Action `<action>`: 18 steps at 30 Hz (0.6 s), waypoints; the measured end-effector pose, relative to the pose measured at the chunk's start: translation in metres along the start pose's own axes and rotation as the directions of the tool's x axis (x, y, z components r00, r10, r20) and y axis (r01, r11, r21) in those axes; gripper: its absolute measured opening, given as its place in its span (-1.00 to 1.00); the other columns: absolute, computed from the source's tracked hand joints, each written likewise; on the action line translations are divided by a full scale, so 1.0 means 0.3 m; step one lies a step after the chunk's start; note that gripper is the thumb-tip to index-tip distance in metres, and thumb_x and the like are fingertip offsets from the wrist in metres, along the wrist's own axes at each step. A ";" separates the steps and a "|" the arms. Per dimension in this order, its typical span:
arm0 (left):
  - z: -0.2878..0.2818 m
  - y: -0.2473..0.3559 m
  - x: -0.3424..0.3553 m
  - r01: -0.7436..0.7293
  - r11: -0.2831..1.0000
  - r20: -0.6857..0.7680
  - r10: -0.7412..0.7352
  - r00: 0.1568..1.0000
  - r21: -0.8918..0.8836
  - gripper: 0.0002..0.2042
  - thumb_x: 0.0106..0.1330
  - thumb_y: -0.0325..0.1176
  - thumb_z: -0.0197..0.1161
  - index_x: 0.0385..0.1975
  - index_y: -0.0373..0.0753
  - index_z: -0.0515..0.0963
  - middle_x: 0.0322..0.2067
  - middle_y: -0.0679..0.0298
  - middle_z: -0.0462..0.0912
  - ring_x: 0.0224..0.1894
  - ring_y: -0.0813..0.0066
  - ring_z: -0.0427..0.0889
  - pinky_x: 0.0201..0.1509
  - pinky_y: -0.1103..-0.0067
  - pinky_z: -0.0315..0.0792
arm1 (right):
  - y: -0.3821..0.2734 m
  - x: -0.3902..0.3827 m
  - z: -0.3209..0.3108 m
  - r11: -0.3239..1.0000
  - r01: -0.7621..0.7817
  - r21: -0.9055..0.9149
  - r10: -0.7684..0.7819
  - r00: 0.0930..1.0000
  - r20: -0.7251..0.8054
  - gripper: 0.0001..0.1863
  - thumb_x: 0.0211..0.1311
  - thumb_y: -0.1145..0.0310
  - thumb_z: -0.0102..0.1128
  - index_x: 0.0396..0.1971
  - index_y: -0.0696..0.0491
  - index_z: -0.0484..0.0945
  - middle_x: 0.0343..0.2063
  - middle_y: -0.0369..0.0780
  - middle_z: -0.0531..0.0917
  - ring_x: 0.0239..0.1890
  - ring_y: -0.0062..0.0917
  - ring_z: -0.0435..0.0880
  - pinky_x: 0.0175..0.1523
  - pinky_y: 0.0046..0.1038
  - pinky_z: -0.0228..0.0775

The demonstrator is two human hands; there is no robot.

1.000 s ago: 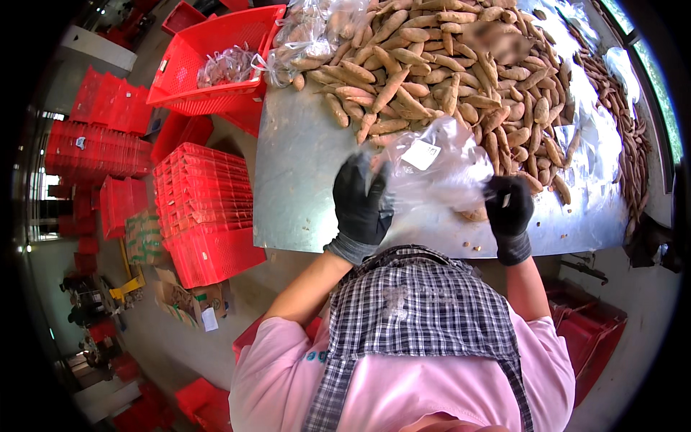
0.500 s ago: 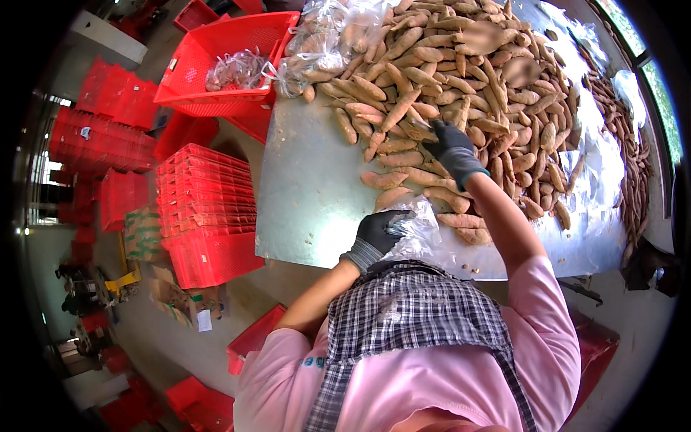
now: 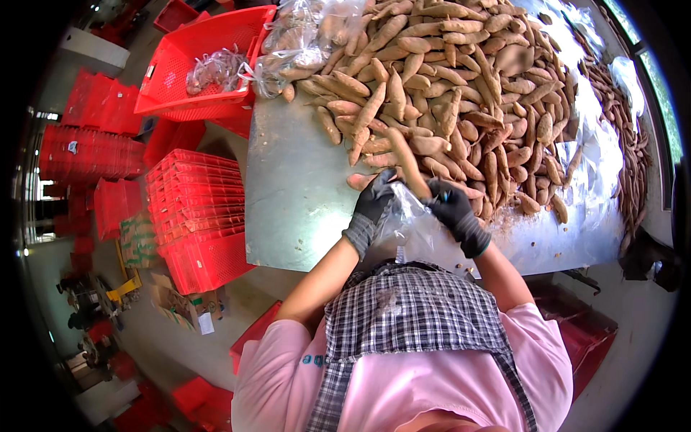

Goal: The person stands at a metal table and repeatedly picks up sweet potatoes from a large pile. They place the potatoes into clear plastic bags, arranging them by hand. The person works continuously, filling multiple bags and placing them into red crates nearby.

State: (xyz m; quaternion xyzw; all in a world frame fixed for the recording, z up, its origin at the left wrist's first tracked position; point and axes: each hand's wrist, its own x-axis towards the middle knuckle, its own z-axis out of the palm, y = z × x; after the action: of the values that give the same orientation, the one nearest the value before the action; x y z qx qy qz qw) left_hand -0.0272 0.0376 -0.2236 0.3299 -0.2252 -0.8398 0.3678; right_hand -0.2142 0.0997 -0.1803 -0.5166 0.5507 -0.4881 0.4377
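Note:
My left hand (image 3: 371,206), in a dark grey glove, is closed on the rim of a clear plastic bag (image 3: 404,229) at the table's near edge. In my right hand (image 3: 456,216), also gloved, is one end of a long tan sweet potato (image 3: 408,163). That sweet potato points away from me, its near end beside the bag's mouth. Just beyond both hands lies a big heap of loose sweet potatoes (image 3: 497,108). How much the bag contains is hard to make out.
Filled clear bags (image 3: 296,52) lie at the far left of the metal table (image 3: 284,191). Beside them a red crate (image 3: 173,75) holds a bagged bundle. Stacked red crates (image 3: 198,209) stand left of the table. White plastic sheeting (image 3: 594,158) runs along the right.
My right hand has come back from the heap toward the bag with a sweet potato. My left hand has shifted slightly up, and the bag's mouth is now held up between both hands.

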 end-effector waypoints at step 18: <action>0.277 0.158 -0.251 -0.441 -0.058 0.426 0.393 0.815 0.896 -0.54 -0.04 -0.24 0.36 -0.09 -0.17 0.46 -0.25 0.14 0.61 -0.25 0.21 0.62 -0.18 0.47 0.50 | -0.380 -0.091 -0.071 0.451 0.316 -0.834 -0.222 0.945 0.238 -0.58 0.03 0.41 0.08 -0.03 -0.18 0.46 -0.52 -0.26 0.53 -0.47 -0.38 0.57 -0.44 -0.37 0.41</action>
State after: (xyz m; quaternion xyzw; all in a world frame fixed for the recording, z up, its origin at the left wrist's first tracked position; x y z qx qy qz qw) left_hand -0.0263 0.0768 -0.1083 0.3858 -0.8164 -0.3213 0.2853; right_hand -0.2169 0.1300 -0.0651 -0.7682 0.6096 -0.1851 0.0631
